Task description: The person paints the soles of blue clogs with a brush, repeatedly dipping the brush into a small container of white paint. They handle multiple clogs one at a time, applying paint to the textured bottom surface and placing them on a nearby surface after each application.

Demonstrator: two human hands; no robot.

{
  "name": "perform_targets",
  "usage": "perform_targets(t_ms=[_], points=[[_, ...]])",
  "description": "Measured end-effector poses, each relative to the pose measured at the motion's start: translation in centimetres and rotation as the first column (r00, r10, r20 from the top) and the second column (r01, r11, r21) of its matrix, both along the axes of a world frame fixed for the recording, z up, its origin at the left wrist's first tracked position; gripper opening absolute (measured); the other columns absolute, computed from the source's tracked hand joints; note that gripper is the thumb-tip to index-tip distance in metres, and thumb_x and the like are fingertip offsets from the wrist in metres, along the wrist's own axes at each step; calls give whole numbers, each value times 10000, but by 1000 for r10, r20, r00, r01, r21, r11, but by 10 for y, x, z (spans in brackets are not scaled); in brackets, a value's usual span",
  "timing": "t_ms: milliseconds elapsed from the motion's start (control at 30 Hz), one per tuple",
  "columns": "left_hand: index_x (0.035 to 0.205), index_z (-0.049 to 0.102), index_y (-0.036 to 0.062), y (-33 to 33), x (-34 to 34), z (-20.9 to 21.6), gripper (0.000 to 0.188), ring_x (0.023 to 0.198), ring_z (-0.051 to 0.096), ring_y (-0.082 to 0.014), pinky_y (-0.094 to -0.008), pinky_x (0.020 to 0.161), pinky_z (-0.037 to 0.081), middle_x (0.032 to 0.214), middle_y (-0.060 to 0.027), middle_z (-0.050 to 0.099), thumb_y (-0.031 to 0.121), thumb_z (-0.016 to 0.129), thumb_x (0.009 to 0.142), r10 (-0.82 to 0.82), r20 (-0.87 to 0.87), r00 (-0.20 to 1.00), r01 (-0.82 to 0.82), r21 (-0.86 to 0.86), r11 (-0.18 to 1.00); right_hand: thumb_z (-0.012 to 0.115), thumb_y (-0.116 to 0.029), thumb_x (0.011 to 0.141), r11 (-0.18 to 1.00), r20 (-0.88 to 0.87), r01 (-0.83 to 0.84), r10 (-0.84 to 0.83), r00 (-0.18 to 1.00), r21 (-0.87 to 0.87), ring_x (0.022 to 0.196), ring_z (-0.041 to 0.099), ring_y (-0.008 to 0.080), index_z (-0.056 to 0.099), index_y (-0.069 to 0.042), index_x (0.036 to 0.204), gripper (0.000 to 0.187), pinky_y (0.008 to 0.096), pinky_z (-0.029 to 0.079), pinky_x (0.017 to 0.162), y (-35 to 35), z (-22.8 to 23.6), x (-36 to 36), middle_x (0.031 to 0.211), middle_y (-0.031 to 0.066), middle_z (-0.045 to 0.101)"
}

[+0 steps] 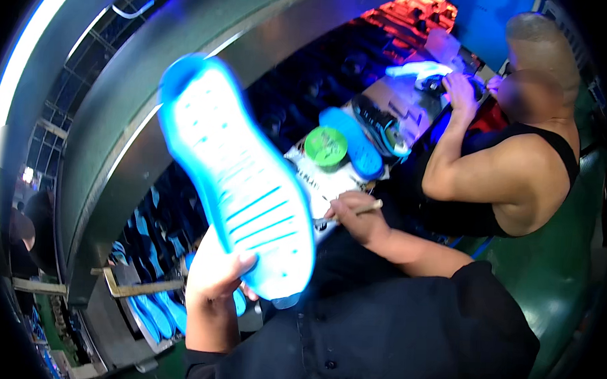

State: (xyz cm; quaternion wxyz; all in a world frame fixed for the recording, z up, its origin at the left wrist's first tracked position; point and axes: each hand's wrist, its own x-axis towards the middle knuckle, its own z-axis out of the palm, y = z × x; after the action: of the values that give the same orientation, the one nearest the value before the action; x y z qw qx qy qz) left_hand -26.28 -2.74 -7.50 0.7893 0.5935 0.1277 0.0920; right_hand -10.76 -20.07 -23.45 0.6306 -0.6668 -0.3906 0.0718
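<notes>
In my left hand is a shoe sole, gripped at its lower end with the thumb on its face. Bright light washes out its ribbed face and leaves a blue rim. Fingers of my right hand close round a slim stick-like tool with a pale handle; its working end is too small to make out. This hand is over a white sheet with dark marks. Just beyond stands a round green-topped container. Beside that lie a blue sole and a black-and-blue shoe.
To the right, a co-worker handles a shoe with a white-and-blue sole. A curved grey-green machine housing arches over at the left. Several blue soles rest on a rack at lower left. Dark shoes fill the area behind.
</notes>
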Motion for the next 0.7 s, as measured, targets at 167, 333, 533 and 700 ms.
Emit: perform_targets(t_ms=[167,333,533,700], points=[[1318,350,-44,39,177,63,647,937,644,-286,-267,734,568,1168,-214,556,180,688,813,-180,194,964,210,-145,967,517,-223,944,998,-269,-50,41,962,-25,573,540,124,664,5,752,332,270,423,554,-7,10,6,633,68,587],[1363,323,-5,21,229,76,603,888,645,-275,-316,714,562,1017,-206,609,195,625,882,138,412,901,-71,-174,982,534,-215,938,1000,-371,4,-9,929,-13,572,544,106,663,12,759,317,252,435,549,-21,0,15,658,63,621],[1345,389,-1,40,108,-37,586,723,625,-197,-311,659,521,891,-140,615,279,621,885,16,153,988,-39,145,989,516,-227,951,999,-456,-53,49,889,4,592,536,95,659,17,788,327,244,439,566,-19,-17,17,683,55,624],[1378,327,26,115,-88,-170,683,734,634,-192,-299,625,517,846,-131,635,299,660,847,394,-438,808,-158,484,861,486,-219,965,989,-408,-133,94,908,-67,639,541,93,661,5,832,313,242,452,604,0,-19,10,709,44,609]])
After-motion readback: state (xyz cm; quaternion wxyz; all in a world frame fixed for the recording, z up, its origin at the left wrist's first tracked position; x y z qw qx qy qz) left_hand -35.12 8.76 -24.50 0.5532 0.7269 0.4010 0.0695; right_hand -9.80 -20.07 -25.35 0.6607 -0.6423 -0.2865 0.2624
